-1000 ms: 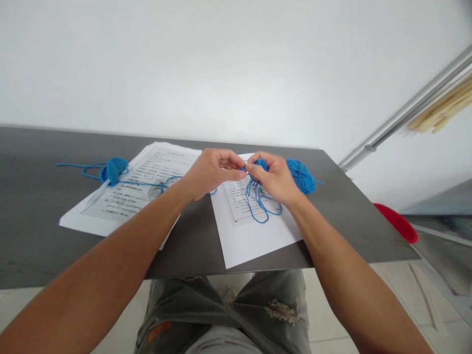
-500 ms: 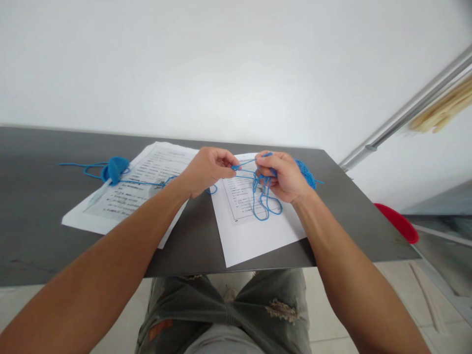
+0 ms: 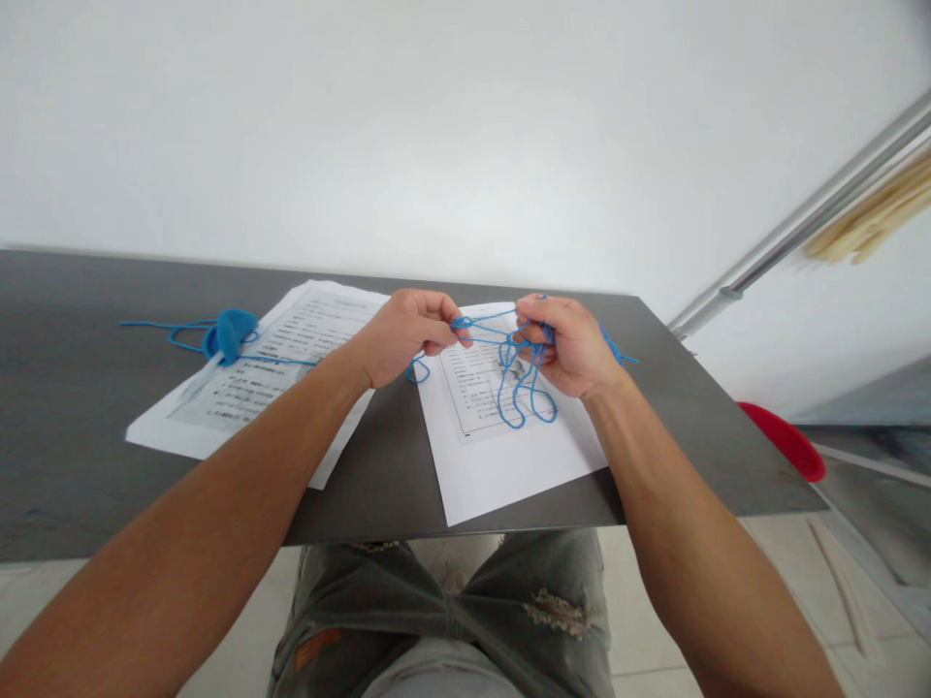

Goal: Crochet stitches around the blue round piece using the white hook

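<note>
Blue yarn (image 3: 518, 422) runs between my two hands above the right-hand printed sheet (image 3: 495, 485). My left hand (image 3: 414, 334) is closed, pinching the yarn between thumb and fingers near a small looped part. Several strands stretch across to my right hand (image 3: 563, 344), whose curled fingers grip the yarn. Loose loops hang below the right hand over the print. Behind that hand, more blue yarn (image 3: 617, 347) shows, mostly hidden. A small loop of yarn lies just below my left hand, at the sheet's left edge.
On the left, a blue yarn piece (image 3: 234, 333) with a trailing strand sits by another printed paper (image 3: 218, 407). The dark table (image 3: 58, 407) meets a white wall behind. A red rounded object (image 3: 782, 441) stands beyond the right edge, below a metal pole (image 3: 727, 293).
My right hand has moved slightly right, and its fingers have opened out a little around the yarn. The looped part at my left fingertips is more exposed. The hanging loops have shifted slightly.
</note>
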The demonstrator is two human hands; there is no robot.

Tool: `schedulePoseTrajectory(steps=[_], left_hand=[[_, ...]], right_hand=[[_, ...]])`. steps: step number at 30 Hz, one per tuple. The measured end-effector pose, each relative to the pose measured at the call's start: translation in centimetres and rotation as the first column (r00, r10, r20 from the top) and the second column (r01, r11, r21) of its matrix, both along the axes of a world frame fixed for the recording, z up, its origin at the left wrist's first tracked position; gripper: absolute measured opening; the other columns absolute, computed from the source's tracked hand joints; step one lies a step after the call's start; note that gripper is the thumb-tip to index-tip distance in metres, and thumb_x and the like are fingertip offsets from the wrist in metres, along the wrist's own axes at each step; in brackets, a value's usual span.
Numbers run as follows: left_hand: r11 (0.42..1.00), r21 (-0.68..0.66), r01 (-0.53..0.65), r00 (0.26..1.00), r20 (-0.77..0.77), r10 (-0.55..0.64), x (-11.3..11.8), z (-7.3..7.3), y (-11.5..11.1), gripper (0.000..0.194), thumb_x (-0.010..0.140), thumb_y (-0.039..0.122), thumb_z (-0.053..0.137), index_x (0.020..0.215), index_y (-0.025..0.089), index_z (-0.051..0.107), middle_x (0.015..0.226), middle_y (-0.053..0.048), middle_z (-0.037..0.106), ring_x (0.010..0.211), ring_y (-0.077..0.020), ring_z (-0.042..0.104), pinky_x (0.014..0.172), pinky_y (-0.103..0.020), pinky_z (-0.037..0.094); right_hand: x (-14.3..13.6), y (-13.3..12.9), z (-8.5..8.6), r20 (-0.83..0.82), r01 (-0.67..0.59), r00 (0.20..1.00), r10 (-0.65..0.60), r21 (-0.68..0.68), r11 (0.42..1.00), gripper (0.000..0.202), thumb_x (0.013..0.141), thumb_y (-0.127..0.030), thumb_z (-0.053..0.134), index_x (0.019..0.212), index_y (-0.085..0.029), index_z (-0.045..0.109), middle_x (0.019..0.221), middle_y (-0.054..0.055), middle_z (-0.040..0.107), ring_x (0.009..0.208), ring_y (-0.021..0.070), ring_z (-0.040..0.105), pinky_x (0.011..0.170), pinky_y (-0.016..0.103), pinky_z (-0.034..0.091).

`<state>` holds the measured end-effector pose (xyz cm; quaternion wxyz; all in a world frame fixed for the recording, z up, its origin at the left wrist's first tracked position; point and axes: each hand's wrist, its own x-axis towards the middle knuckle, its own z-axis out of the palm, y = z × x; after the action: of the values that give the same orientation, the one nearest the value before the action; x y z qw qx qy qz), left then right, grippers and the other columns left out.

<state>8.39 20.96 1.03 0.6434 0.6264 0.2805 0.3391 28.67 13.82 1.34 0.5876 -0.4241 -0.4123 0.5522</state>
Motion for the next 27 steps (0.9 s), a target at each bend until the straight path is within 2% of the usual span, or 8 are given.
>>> schedulePoseTrajectory(steps=[4, 8, 12, 15, 20, 23, 25, 27], left_hand=[[0.996, -0.086, -0.011, 0.998, 0.058, 0.016, 0.1, 0.5, -0.2, 0.011, 0.057, 0.006, 0.072, 0.065, 0.013, 0.067, 0.065, -0.013, 0.074, 0.045, -0.0054, 0.038, 0.046, -0.021, 0.024], [0.989, -0.131, -0.068, 0.995, 0.069, 0.077, 0.1, 0.4, 0.0, 0.012, 0.056, 0.005, 0.071, 0.065, 0.013, 0.067, 0.056, -0.009, 0.068, 0.043, -0.0060, 0.039, 0.044, -0.020, 0.023], [0.982, -0.135, -0.129, 0.986, 0.092, 0.142, 0.1, 0.2, 0.3, 0.012, 0.055, 0.003, 0.069, 0.061, 0.013, 0.066, 0.053, -0.004, 0.060, 0.045, -0.0064, 0.040, 0.043, -0.020, 0.024], [0.975, -0.148, -0.166, 0.975, 0.123, 0.184, 0.1, 0.2, 0.5, 0.010, 0.055, 0.005, 0.069, 0.060, 0.012, 0.064, 0.060, -0.004, 0.061, 0.049, -0.0076, 0.045, 0.044, -0.020, 0.028], [0.963, -0.180, -0.200, 0.961, 0.156, 0.229, 0.0, 0.4, 0.7, 0.015, 0.055, 0.007, 0.071, 0.061, 0.014, 0.059, 0.064, -0.003, 0.061, 0.050, -0.0078, 0.047, 0.043, -0.020, 0.027], [0.959, -0.185, -0.214, 0.956, 0.164, 0.244, 0.1, 0.3, 0.7, 0.018, 0.054, 0.007, 0.072, 0.062, 0.015, 0.058, 0.064, -0.003, 0.062, 0.049, -0.0074, 0.047, 0.044, -0.021, 0.026], [0.958, -0.183, -0.221, 0.954, 0.164, 0.251, 0.1, 0.3, 0.7, 0.019, 0.053, 0.007, 0.072, 0.064, 0.014, 0.059, 0.064, -0.004, 0.064, 0.049, -0.0073, 0.047, 0.044, -0.021, 0.025], [0.957, -0.181, -0.225, 0.954, 0.161, 0.255, 0.2, 0.2, 0.7, 0.019, 0.053, 0.006, 0.073, 0.065, 0.014, 0.060, 0.065, -0.004, 0.065, 0.049, -0.0072, 0.047, 0.044, -0.022, 0.025]], right_hand=[[0.1, 0.2, -0.2, 0.029, 0.023, 0.999, -0.023, 0.001, 1.000, 0.038, 0.066, -0.037, 0.091, 0.066, -0.018, 0.059, 0.046, -0.011, 0.035, 0.043, 0.0031, 0.024, 0.038, 0.019, 0.017], [0.9, 0.0, 0.4, 0.131, 0.125, 0.983, -0.128, 0.035, 0.992, 0.030, 0.077, -0.040, 0.086, 0.078, -0.014, 0.071, 0.049, -0.010, 0.036, 0.043, 0.0036, 0.023, 0.039, 0.020, 0.014], [2.3, -1.4, 2.4, 0.167, 0.217, 0.959, -0.228, 0.081, 0.973, 0.016, 0.090, -0.029, 0.074, 0.087, -0.013, 0.076, 0.052, -0.009, 0.035, 0.043, 0.0039, 0.022, 0.039, 0.019, 0.015], [3.3, -2.7, 4.5, 0.189, 0.293, 0.926, -0.325, 0.181, 0.939, 0.015, 0.094, -0.025, 0.071, 0.087, -0.014, 0.077, 0.052, -0.007, 0.039, 0.042, 0.0044, 0.026, 0.037, 0.019, 0.018], [5.0, -4.1, 7.6, 0.146, 0.508, 0.800, -0.582, 0.350, 0.787, 0.033, 0.104, -0.009, 0.052, 0.083, -0.010, 0.078, 0.053, 0.000, 0.057, 0.037, 0.0046, 0.040, 0.034, 0.022, 0.014], [6.4, -4.4, 8.7, 0.137, 0.594, 0.706, -0.695, 0.419, 0.686, 0.040, 0.106, -0.007, 0.048, 0.079, -0.011, 0.078, 0.053, 0.002, 0.065, 0.034, 0.0031, 0.043, 0.038, 0.025, 0.011], [7.4, -4.4, 9.0, 0.143, 0.634, 0.624, -0.768, 0.482, 0.605, 0.044, 0.107, -0.009, 0.047, 0.076, -0.011, 0.078, 0.051, 0.003, 0.065, 0.033, 0.0034, 0.045, 0.041, 0.027, 0.013], [8.3, -4.1, 9.1, 0.123, 0.646, 0.543, -0.831, 0.571, 0.507, 0.046, 0.107, -0.012, 0.047, 0.072, -0.012, 0.078, 0.044, 0.002, 0.060, 0.035, 0.0059, 0.047, 0.043, 0.031, 0.021]])
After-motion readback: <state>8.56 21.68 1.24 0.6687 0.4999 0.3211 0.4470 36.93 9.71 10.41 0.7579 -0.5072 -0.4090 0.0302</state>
